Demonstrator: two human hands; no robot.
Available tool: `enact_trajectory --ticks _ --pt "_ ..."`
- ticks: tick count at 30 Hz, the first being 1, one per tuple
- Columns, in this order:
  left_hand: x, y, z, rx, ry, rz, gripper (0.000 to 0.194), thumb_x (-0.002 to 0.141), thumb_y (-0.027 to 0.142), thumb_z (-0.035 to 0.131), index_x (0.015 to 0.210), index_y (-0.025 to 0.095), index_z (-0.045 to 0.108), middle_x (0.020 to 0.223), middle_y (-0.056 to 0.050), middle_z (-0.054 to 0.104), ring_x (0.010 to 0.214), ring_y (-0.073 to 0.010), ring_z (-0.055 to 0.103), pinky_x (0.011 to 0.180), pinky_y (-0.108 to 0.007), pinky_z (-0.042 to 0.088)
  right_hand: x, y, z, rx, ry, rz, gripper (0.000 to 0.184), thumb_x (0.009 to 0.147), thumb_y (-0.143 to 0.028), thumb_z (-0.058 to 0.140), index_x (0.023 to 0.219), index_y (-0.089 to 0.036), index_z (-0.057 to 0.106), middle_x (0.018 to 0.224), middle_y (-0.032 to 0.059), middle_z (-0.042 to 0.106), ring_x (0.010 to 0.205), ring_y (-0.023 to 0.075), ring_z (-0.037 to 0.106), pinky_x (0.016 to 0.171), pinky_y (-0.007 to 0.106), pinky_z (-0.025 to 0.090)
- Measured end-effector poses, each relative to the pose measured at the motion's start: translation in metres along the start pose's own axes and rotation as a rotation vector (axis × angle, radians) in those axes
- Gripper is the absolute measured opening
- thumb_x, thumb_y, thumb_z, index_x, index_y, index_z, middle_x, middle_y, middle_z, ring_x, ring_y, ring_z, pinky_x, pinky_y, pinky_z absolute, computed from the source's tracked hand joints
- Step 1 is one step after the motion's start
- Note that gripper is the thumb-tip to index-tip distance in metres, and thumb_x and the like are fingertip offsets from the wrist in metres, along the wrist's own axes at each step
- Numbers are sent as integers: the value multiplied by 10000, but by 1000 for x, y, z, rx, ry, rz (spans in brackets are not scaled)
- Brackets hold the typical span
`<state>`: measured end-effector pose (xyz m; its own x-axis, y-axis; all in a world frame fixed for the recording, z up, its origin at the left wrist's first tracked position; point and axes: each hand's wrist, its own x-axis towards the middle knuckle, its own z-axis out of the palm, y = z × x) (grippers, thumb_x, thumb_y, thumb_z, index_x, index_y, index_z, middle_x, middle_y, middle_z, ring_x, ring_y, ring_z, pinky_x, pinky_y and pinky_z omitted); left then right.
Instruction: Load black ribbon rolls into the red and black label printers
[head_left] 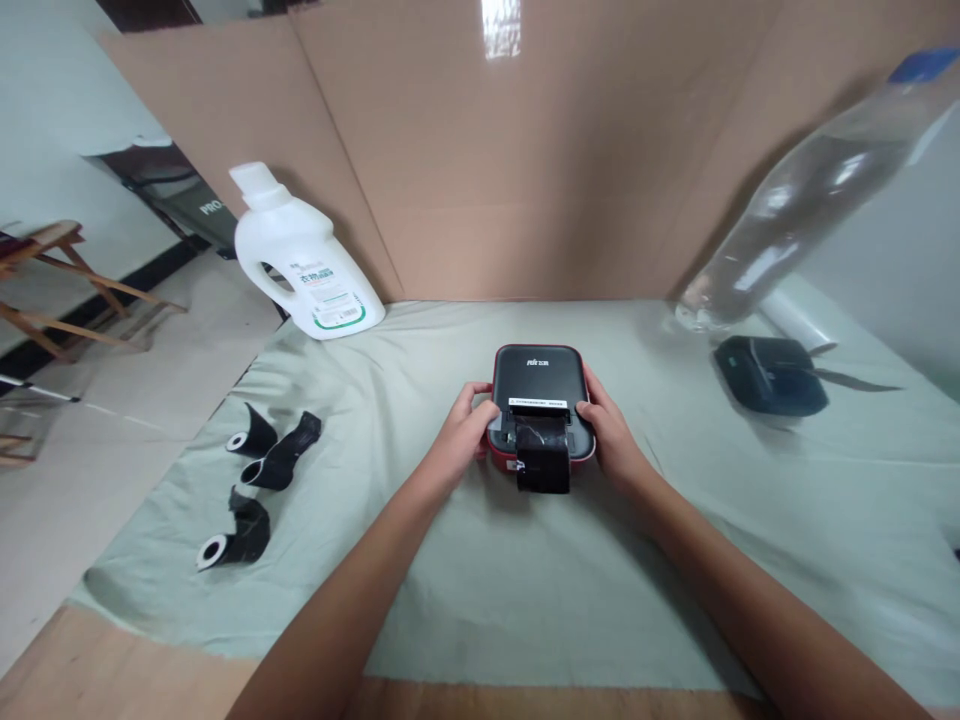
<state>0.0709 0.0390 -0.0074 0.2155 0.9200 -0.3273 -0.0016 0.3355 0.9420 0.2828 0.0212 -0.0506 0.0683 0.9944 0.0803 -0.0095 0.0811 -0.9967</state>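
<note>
A small black label printer (540, 375) with a red edge sits at the middle of the cloth, gripped from both sides. On its left side is my left hand (466, 430), thumb on the top near the front corner and fingers around the side. My right hand (611, 430) holds the opposite side, its thumb also on the top. A strip of black label paper (544, 462) hangs out of the slot at the printer's front. Whether the printer's underside touches the cloth I cannot tell.
Several black paper rolls (281, 455) lie on the left of the green cloth (450, 620). A white detergent bottle (315, 260) stands at the back left. At the right are a dark device (772, 375) with a strip and a tall clear bottle (795, 210). Cardboard (525, 150) walls the back.
</note>
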Motion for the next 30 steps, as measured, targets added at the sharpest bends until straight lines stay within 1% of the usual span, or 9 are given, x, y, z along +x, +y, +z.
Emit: enact_trajectory --ticks 3,6,9,12,15,19,22,25,30 --pt "3 5 -3 39 -11 -36 433 760 284 589 1183 237 511 584 78 435 442 -91 373 414 -196 237 1 4 0 31 6 -11 648 889 -377 524 1532 -385 439 1600 -48 429 1507 293 333 1260 529 244" --pt "10 7 -13 66 -90 -103 462 746 287 620 1194 241 516 587 80 422 452 -90 377 427 -195 248 1 9 3 95 14 -30 633 890 -410 553 1514 -380 452 1602 -42 430 1512 289 330 1256 510 264" --pt "17 4 -24 50 -173 -132 458 772 340 645 1203 263 510 615 77 424 477 -94 405 443 -190 280 -2 12 7 147 37 -59 598 910 -451 558 1496 -382 462 1603 -37 428 1516 270 325 1261 487 260" --pt "19 0 -29 18 -207 -122 446 806 405 649 1205 275 497 649 69 457 488 -91 413 450 -186 291 -3 14 11 148 48 -90 565 933 -498 534 1482 -382 468 1611 -37 412 1519 257 318 1272 474 234" --pt "17 0 -27 23 -205 -119 455 805 410 651 1210 267 500 647 66 463 484 -91 412 447 -189 282 -3 14 12 142 57 -91 563 930 -479 523 1481 -381 456 1610 -38 411 1520 256 315 1275 477 227" --pt "12 6 -19 31 -146 -95 465 772 325 650 1209 246 513 633 64 465 478 -87 401 445 -197 247 0 11 8 103 55 -60 597 863 -367 540 1456 -359 466 1553 -10 485 1483 280 373 1226 494 325" --pt "9 10 -16 17 -127 -93 479 754 302 660 1208 242 518 615 67 462 471 -87 388 446 -205 230 1 9 5 65 55 -53 603 857 -347 530 1457 -336 465 1543 7 497 1458 284 407 1195 487 369" --pt "8 10 -15 8 -133 -93 478 753 302 666 1203 241 517 617 64 469 477 -90 398 450 -208 232 1 9 4 44 52 -58 614 864 -358 524 1474 -336 455 1547 3 499 1461 286 407 1190 482 372" --pt "5 8 -14 26 -109 -79 442 790 315 643 1210 244 524 643 43 507 492 -92 410 454 -208 239 1 12 5 58 52 -80 599 865 -360 525 1462 -350 476 1557 -11 489 1467 285 403 1211 493 344"
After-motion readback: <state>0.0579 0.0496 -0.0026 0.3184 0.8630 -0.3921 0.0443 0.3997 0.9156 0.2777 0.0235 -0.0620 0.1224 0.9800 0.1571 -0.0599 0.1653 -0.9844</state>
